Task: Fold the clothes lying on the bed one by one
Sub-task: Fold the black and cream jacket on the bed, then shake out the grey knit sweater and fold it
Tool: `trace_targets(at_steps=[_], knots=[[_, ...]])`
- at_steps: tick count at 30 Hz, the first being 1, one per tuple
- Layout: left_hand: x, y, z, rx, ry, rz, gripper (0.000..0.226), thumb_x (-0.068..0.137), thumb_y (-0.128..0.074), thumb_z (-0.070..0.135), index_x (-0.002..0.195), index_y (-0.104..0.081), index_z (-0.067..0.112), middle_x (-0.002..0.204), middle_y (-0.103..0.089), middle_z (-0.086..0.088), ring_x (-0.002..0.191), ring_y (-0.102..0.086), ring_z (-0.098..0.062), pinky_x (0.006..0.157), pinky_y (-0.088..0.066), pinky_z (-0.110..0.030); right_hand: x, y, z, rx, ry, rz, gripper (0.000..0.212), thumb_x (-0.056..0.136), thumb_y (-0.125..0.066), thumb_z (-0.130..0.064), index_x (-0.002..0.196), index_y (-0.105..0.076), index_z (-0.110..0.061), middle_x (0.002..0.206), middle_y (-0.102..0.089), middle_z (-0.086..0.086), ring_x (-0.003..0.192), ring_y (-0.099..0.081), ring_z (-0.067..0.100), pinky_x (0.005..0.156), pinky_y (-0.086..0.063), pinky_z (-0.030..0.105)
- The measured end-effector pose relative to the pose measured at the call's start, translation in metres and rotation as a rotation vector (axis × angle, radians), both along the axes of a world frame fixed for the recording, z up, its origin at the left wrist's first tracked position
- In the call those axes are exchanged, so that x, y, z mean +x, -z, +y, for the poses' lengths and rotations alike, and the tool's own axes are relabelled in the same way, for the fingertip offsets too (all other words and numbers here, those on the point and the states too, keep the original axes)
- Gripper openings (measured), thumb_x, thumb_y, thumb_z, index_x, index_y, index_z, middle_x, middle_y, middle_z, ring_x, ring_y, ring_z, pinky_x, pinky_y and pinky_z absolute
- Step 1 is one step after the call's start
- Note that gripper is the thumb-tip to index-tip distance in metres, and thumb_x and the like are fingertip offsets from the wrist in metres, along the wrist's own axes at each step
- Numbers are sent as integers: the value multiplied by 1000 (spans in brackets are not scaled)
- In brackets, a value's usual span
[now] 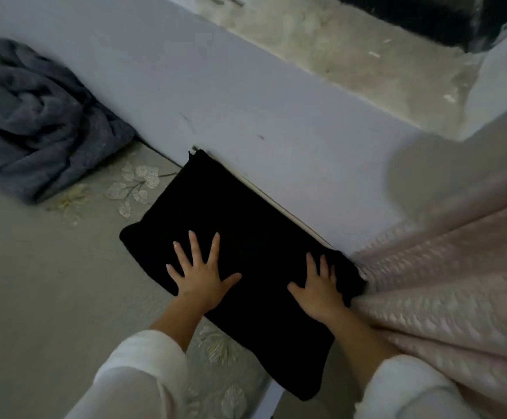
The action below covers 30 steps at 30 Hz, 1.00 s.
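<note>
A black garment (234,219), folded into a flat rectangle, lies on the grey leaf-patterned bedsheet (34,282) against the wall. My left hand (199,275) presses flat on its near left part with the fingers spread. My right hand (318,287) lies flat on its near right part, fingers straight, close to the garment's right edge. Both wrists come out of white sleeves. A crumpled blue-grey garment (34,122) lies in a heap at the far left of the bed.
A pale pink quilted blanket (445,273) is bunched along the right side, touching the black garment's right edge. A lavender wall (216,86) runs behind the bed, with a rough stone ledge (352,55) above it.
</note>
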<state>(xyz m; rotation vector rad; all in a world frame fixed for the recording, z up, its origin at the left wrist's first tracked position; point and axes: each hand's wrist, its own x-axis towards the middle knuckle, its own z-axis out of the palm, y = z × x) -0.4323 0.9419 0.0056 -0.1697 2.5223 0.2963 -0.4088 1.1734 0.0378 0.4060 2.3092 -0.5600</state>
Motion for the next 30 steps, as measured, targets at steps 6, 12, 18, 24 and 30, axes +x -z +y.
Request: trace_targets(at_steps=[6,12,18,24,30], knots=[[-20,-25,-6,93,26,-120,96,80,-54,67,149,8,42,157,25,-6,142,21,-40,112,-3,-63,-14,-4,-13,138,-31,32,84,90,-53,-48,152,-6,-18,158,-3,13,143,-12,33,112,-25,51],[-6,-75,-73,431,-295,14,65,94,-53,36,151,-23,24,157,-25,-7,143,-25,-22,111,-26,-30,-25,-31,-83,142,-302,215,71,93,-52,-36,148,-16,-11,157,-11,11,141,-15,29,112,-23,48],[51,-91,-164,335,-545,40,60,96,-51,28,150,-26,17,155,-28,-9,140,-30,-26,112,-26,-32,-51,-47,-197,66,-590,322,68,90,-55,-38,145,-23,-14,152,-21,9,137,-21,28,109,-27,47],[64,-62,-263,228,-719,99,57,98,-49,29,149,-28,13,154,-29,-10,139,-32,-28,113,-28,-37,-86,-28,-300,35,-826,386,66,91,-52,-35,146,-20,-14,150,-22,9,137,-20,28,107,-26,45],[39,39,-318,143,-750,161,64,99,-43,37,152,-15,13,159,-9,-15,147,-8,-28,117,-12,-38,-131,23,-364,-16,-916,445,65,88,-53,-32,144,-24,-15,150,-22,6,138,-18,24,111,-20,41]])
